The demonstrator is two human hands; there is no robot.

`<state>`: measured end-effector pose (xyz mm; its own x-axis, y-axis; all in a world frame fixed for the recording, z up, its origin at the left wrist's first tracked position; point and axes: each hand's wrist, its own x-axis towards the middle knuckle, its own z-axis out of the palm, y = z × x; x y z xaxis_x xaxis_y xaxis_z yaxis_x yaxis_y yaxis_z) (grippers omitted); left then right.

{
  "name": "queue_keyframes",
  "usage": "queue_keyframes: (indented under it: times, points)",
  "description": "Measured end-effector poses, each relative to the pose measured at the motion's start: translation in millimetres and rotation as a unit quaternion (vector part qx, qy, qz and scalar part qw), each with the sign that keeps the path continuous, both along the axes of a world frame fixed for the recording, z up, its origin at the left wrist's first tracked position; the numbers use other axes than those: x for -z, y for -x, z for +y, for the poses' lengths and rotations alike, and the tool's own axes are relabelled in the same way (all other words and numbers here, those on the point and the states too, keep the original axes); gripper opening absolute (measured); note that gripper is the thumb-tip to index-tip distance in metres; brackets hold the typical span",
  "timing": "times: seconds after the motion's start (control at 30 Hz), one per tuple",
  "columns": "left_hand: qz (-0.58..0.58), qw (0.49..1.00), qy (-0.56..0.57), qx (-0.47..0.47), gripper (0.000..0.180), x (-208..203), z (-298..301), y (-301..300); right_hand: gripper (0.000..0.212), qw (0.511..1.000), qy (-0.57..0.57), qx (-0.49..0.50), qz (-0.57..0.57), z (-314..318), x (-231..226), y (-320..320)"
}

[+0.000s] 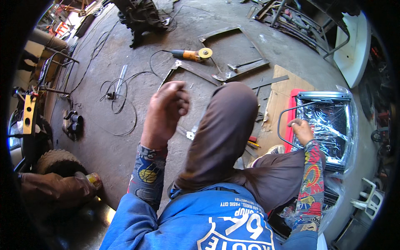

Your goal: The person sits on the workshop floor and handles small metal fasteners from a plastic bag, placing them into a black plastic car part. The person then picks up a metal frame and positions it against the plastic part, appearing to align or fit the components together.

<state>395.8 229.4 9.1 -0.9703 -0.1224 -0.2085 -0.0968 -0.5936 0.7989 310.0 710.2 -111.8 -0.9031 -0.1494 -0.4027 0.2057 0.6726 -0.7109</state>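
Observation:
My left hand (163, 114) is raised beside my bent knee, its fingers curled in, with nothing visible in them. On the other side, my right hand (303, 131) is closed over a plastic-wrapped seat-like metal frame (329, 125). A bent dark bar (280, 127) loops around that hand's fingers; whether they hold anything is hidden. Beneath the frame's near side shows a red panel (293, 100). Ahead on the floor lies an orange angle grinder (189, 55) with a yellowish disc. Close to it are an angle-iron frame (255, 43), a hammer (246, 64) and another angled metal piece (196, 71).
A cardboard sheet (280, 93) lies under a flat metal strip (273, 81). The grinder's cord (135, 110) loops across the concrete floor. A dark machine part (141, 18) stands at the far side. Another person's leg (58, 187) and a tire (58, 160) are at left.

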Motion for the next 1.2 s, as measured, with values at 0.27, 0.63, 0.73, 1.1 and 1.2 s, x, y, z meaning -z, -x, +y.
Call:
queue_keyframes:
  times: [0.27,0.63,0.73,1.1,1.2]
  points:
    - [-0.074,0.983,-0.001,-0.166,0.020,-3.6,-26.4,56.6,0.025,0.991,-0.096,0.015,-0.095,11.3,-17.9,-11.6]
    - [0.023,0.621,0.661,0.420,0.031,125.5,68.8,419.4,0.032,0.985,-0.146,0.042,-0.081,-26.9,6.6,30.4]
    - [0.017,0.553,0.778,0.296,0.033,268.4,96.8,462.6,0.036,0.960,-0.226,0.118,-0.113,-16.2,35.4,32.5]
    - [-0.100,0.546,0.773,0.307,0.043,444.7,136.4,425.2,0.041,0.920,-0.311,0.221,-0.090,47.3,231.9,54.0]
    - [-0.130,0.568,0.758,0.292,0.038,432.0,125.9,419.9,0.038,0.928,-0.291,0.211,-0.100,45.8,262.9,46.4]
